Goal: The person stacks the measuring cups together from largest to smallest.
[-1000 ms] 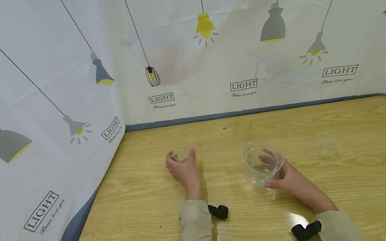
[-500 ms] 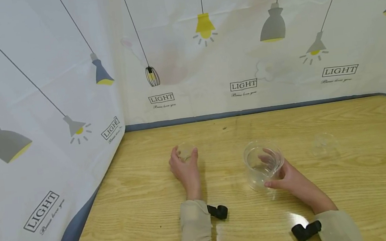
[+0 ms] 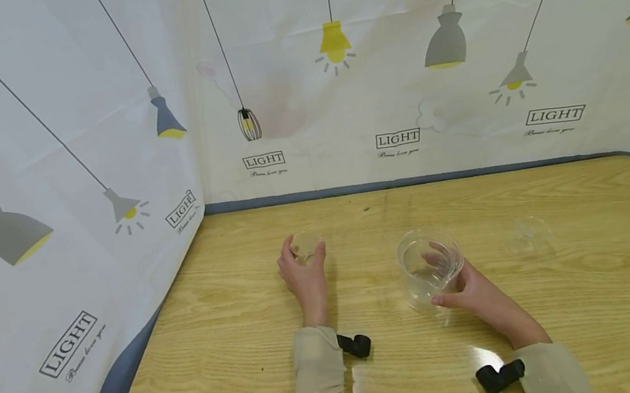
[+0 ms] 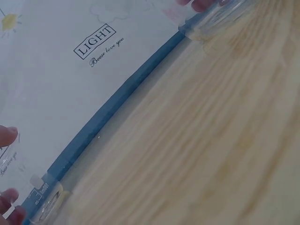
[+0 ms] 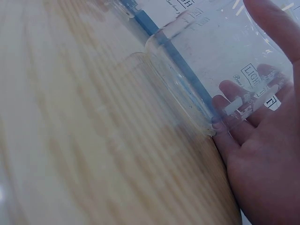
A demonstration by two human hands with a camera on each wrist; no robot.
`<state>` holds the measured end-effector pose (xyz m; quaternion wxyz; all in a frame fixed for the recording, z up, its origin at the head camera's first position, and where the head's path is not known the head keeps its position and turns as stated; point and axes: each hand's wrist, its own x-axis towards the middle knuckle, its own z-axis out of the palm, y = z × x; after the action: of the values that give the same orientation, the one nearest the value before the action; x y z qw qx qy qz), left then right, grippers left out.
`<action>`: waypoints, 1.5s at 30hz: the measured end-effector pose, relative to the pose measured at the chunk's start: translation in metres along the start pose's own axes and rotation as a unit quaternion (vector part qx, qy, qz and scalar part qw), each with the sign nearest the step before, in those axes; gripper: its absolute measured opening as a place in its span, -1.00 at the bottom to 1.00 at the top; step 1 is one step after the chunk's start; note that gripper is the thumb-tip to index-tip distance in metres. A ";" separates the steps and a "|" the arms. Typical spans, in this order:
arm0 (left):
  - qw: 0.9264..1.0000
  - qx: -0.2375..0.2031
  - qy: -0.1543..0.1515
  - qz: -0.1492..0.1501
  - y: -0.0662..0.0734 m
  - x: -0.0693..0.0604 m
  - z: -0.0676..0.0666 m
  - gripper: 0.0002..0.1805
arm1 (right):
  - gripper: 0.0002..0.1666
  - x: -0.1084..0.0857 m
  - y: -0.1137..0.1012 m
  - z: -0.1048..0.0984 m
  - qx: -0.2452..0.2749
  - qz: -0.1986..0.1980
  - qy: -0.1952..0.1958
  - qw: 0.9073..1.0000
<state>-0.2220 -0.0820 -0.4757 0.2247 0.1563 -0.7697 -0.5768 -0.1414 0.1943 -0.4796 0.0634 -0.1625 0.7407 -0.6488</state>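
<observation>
On the left of the head view, my left hand [image 3: 307, 284] grips a small clear beaker [image 3: 307, 242], thumb on its right side and fingers round its left. White printed markings show on this small beaker [image 4: 41, 193] at the lower left of the left wrist view. My right hand [image 3: 481, 297] holds a larger clear beaker [image 3: 421, 288] that stands upright on the table. Its thumb is at the near side and its fingers show through the wall in the right wrist view, behind the larger beaker [image 5: 187, 70]. Glare hides what either beaker contains.
Another small clear vessel [image 3: 531, 237] stands on the wooden table [image 3: 361, 282] to the right of the larger beaker. A white curtain [image 3: 306, 125] with printed lamps borders the table at the back and left. Black wrist mounts [image 3: 359, 346] sit by both sleeves.
My left hand has shifted a little to the right and slightly away from me, with the small beaker in it. The right hand and larger beaker have stayed put.
</observation>
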 end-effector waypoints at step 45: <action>0.985 -0.101 -0.136 -0.018 -0.001 0.001 -0.006 -0.34 | 0.04 0.000 0.001 -0.001 -0.017 0.013 0.000 1.000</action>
<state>-0.2197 -0.0874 -0.4750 0.1223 0.0664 -0.7281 -0.6712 -0.1419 0.1952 -0.4809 0.0688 -0.1543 0.7537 -0.6352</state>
